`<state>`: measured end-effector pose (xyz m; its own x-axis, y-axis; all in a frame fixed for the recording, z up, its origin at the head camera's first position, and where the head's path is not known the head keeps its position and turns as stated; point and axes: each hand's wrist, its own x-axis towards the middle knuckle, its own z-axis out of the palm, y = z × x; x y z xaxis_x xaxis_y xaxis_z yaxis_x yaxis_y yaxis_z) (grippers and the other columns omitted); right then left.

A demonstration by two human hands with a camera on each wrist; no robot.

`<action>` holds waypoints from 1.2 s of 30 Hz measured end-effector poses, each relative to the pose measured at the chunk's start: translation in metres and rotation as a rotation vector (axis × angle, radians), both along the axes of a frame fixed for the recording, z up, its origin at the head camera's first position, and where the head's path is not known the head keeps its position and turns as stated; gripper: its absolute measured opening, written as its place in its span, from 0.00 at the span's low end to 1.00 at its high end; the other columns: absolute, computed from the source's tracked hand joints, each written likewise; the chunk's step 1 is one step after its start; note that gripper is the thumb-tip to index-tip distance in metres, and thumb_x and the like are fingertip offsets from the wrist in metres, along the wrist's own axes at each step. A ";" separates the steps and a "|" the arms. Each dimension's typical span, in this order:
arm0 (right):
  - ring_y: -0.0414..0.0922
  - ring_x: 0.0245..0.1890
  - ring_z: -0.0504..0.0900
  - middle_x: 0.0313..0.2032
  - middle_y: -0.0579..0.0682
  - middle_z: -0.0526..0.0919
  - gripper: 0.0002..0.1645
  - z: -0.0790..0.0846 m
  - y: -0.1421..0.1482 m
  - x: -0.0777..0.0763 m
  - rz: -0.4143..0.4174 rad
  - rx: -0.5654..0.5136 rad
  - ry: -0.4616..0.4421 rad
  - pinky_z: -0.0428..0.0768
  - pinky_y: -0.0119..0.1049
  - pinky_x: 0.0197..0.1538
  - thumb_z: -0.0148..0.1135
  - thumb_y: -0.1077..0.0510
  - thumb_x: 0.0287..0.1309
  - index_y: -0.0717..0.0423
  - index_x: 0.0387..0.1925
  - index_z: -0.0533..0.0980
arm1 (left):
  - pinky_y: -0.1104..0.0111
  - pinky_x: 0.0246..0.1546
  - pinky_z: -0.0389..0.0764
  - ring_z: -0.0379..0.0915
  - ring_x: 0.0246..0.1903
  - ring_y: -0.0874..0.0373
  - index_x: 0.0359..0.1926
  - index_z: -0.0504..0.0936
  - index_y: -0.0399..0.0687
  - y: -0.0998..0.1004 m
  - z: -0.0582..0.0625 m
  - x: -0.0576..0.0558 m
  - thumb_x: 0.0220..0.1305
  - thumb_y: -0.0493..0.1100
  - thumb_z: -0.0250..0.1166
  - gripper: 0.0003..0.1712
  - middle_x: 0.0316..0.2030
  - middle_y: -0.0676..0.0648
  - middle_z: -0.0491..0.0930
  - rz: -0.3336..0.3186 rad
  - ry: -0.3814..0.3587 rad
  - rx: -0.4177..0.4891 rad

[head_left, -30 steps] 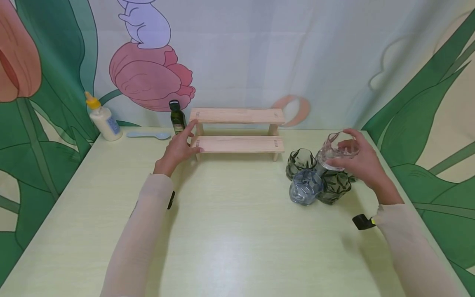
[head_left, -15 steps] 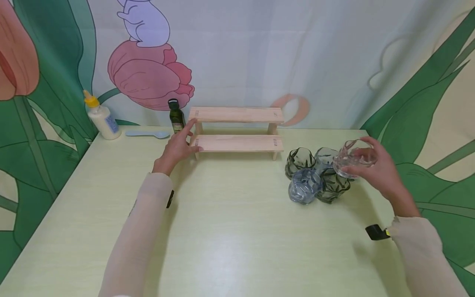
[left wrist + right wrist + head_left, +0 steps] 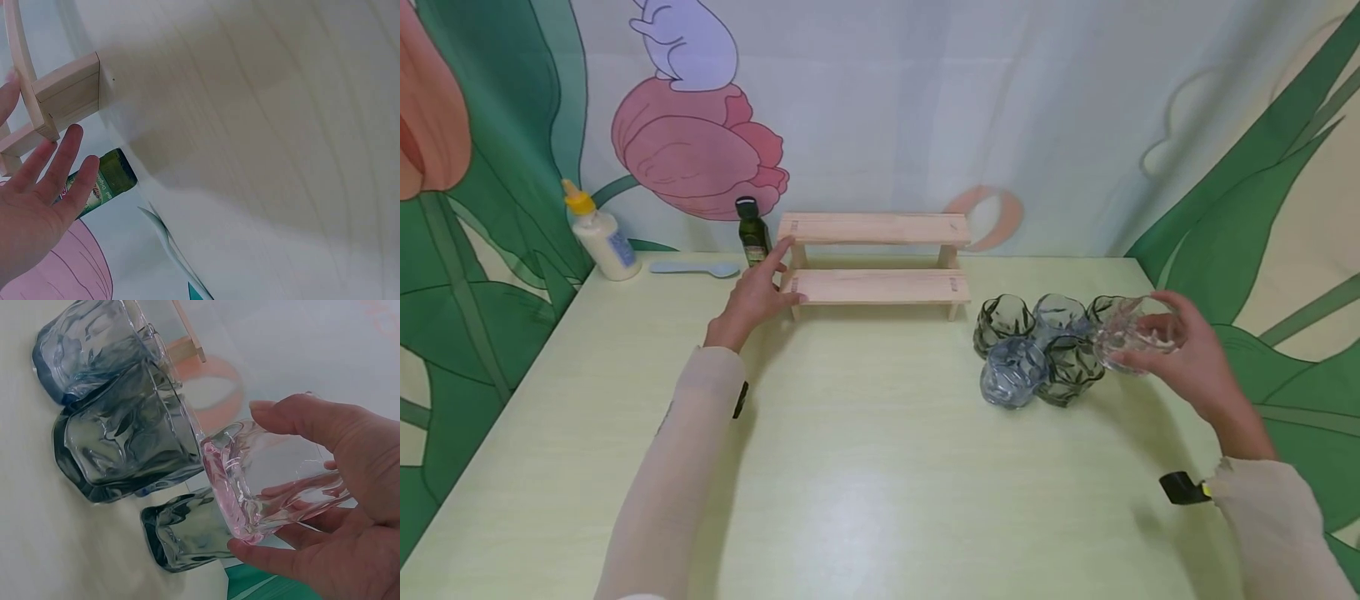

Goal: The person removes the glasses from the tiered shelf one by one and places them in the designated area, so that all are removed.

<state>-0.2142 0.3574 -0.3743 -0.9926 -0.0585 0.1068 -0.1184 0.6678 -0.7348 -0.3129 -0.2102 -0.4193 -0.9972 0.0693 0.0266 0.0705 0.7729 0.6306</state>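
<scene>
My right hand holds a clear, pink-tinted glass tilted between thumb and fingers, at the right end of a cluster of glasses. In the right wrist view the pinkish glass base hangs above the table beside a dark green glass. A grey-green glass, a blue glass and several others stand close together. At the back, my left hand touches the left end of a two-tier wooden shelf. Its fingers are fairly straight, with the thumb across from them.
Behind the left hand stands a dark green bottle. A pale blue spoon lies to its left, beside a white glue bottle with a yellow cap. A printed curtain hangs along the table's back edge.
My right hand has carried the pink-tinted glass rightward from over the cluster, uncovering the blue and green glasses behind. The left hand stays at the shelf. The head view has shifted slightly.
</scene>
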 end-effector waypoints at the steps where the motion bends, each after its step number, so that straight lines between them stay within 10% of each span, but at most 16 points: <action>1: 0.29 0.49 0.69 0.50 0.36 0.74 0.56 0.000 0.001 0.001 -0.002 0.005 -0.001 0.72 0.21 0.39 0.74 0.53 0.56 0.43 0.77 0.50 | 0.45 0.52 0.76 0.78 0.53 0.36 0.79 0.45 0.69 0.000 0.000 0.000 0.61 0.43 0.72 0.56 0.65 0.35 0.71 0.000 -0.002 0.001; 29: 0.38 0.43 0.65 0.46 0.32 0.75 0.55 -0.052 0.022 0.004 -0.006 0.032 -0.009 0.68 0.27 0.39 0.75 0.56 0.54 0.55 0.76 0.52 | 0.45 0.52 0.78 0.78 0.53 0.36 0.79 0.45 0.70 0.001 0.000 0.000 0.61 0.42 0.72 0.57 0.65 0.35 0.71 0.010 0.003 0.002; 36: 0.46 0.47 0.64 0.55 0.57 0.74 0.58 -0.068 0.019 0.003 -0.015 0.041 -0.043 0.66 0.32 0.41 0.75 0.55 0.55 0.55 0.77 0.48 | 0.46 0.50 0.78 0.79 0.52 0.36 0.79 0.45 0.68 0.000 0.000 0.000 0.61 0.43 0.73 0.57 0.64 0.34 0.72 0.006 0.012 -0.001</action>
<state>-0.2115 0.3760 -0.4422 -0.9969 -0.0474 0.0621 -0.0775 0.6991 -0.7108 -0.3133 -0.2099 -0.4195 -0.9973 0.0632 0.0380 0.0730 0.7740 0.6289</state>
